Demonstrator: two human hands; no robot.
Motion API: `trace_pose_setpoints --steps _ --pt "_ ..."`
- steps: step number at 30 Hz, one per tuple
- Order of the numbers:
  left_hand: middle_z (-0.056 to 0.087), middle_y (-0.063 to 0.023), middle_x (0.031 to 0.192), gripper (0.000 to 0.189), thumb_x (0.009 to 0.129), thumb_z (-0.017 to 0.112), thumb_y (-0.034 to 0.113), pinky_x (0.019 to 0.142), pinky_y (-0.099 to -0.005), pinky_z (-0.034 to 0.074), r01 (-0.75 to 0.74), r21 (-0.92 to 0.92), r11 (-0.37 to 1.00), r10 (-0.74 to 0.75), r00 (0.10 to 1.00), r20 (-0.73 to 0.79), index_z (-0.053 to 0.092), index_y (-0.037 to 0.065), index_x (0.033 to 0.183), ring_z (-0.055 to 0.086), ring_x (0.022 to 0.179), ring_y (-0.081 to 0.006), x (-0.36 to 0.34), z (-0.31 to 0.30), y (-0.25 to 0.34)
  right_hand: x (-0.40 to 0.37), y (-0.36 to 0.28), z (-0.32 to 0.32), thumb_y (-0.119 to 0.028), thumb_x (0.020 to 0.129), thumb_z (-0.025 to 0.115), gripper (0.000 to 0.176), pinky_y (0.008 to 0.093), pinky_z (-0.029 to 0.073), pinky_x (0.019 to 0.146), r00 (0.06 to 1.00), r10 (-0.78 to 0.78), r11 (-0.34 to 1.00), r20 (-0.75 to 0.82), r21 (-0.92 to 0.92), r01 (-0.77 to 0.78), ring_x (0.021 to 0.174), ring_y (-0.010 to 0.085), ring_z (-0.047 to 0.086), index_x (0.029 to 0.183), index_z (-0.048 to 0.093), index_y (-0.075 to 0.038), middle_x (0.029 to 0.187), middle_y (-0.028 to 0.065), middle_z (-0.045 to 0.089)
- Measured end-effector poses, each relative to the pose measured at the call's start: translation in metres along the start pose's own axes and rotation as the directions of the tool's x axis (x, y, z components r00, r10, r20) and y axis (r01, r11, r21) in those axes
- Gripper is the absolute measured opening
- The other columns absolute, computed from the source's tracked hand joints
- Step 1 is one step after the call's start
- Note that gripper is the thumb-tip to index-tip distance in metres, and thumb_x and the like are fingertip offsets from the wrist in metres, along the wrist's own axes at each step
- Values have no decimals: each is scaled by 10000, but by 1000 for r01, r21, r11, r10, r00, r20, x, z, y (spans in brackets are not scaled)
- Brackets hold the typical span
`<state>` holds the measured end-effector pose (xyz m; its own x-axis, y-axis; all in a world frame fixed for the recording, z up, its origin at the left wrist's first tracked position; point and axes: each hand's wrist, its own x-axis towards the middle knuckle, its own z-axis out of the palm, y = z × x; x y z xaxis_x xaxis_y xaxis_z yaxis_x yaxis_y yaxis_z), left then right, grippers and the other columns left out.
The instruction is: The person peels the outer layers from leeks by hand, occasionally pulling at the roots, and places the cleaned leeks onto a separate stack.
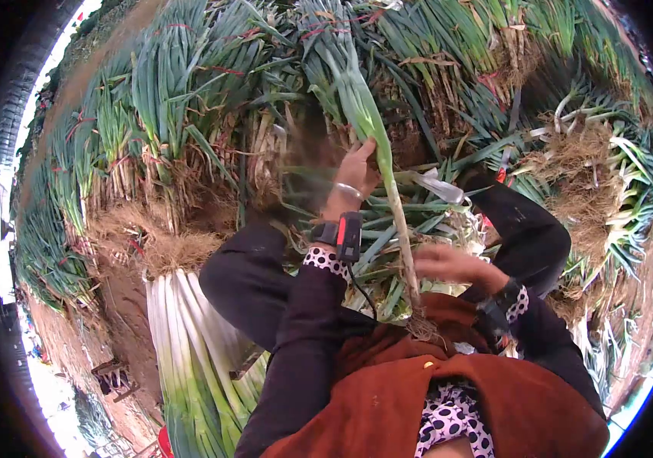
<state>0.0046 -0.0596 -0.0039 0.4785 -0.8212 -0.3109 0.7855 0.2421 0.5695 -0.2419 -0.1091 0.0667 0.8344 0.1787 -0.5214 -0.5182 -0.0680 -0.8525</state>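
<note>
A long green onion (397,206) runs from its leaves at the top down to a brown root tuft at my lap. My left hand (357,168) is closed round its upper stalk, just under the leaves. My right hand (455,263), a little blurred, is beside the lower stalk with its fingers stretched toward it. Its fingertips are right at the pale stem, not wrapped round it. The root end (422,327) lies over my brown apron (464,382). Between my knees, more loose green onions (376,244) lie under the held one.
Tied bundles of green onions (166,76) stand along the back and left. Onions with bushy roots (586,175) are heaped at right. By my left knee lies a bundle with thick white stalks (189,328). A bare soil strip (124,305) shows at left.
</note>
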Motion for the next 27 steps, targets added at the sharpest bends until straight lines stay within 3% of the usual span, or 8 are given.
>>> trace_pose_setpoints --steps 2,6,10,15,18,24,26,27 --pt "589 -32 952 218 889 529 180 701 -363 478 -27 -8 1000 27 1000 2 533 93 1088 565 842 -179 -10 19 9 19 -29 -23 -352 879 519 386 299 456 706 938 -13 996 -347 77 42 766 135 546 987 614 6 879 39 607" --pt "590 -17 937 255 846 601 134 616 -308 489 -159 201 967 181 979 -97 523 74 1081 574 771 -137 -21 45 26 71 -89 -63 -355 801 550 417 262 459 648 797 -68 991 -599 -130 -13 687 115 553 921 622 38 764 57 610" --pt "612 -23 910 296 812 634 58 553 -231 473 -304 260 916 349 925 -148 527 66 1088 578 748 -95 -28 45 42 109 -104 -74 -311 765 549 395 243 461 624 843 -16 994 -537 -98 -44 715 105 561 931 622 39 778 61 613" --pt "616 -41 931 305 793 655 56 584 -230 475 -381 363 850 445 888 -111 528 38 1070 587 732 -107 -35 30 48 121 -111 -71 -217 780 529 310 274 510 658 909 100 984 -404 174 -31 753 105 567 991 595 1 867 33 592" --pt "619 -51 939 316 784 665 61 599 -235 478 -397 310 864 451 883 -127 525 29 1066 593 720 -113 -35 26 43 128 -99 -69 -237 716 579 360 251 480 574 895 33 992 -444 124 25 640 117 557 944 616 39 743 46 587" --pt "601 -32 940 336 812 606 22 633 -255 494 -399 153 904 423 884 -196 469 41 1118 589 786 -125 -30 12 25 137 -53 -67 -257 698 596 376 290 485 605 822 -19 993 -569 -107 -51 702 151 606 927 610 41 711 101 614" --pt "593 -29 933 329 828 586 40 629 -265 499 -382 121 916 401 872 -282 447 52 1127 586 772 -129 -36 9 31 135 -15 -65 -268 690 590 367 314 482 650 771 260 964 -581 199 -175 729 197 615 912 615 23 735 115 626" --pt "590 -42 941 273 857 542 63 651 -296 506 -369 108 923 384 880 -280 448 54 1113 587 781 -151 -44 12 51 123 8 -63 -271 692 580 368 333 481 665 754 258 963 -604 94 -254 742 213 617 919 614 16 741 123 626"
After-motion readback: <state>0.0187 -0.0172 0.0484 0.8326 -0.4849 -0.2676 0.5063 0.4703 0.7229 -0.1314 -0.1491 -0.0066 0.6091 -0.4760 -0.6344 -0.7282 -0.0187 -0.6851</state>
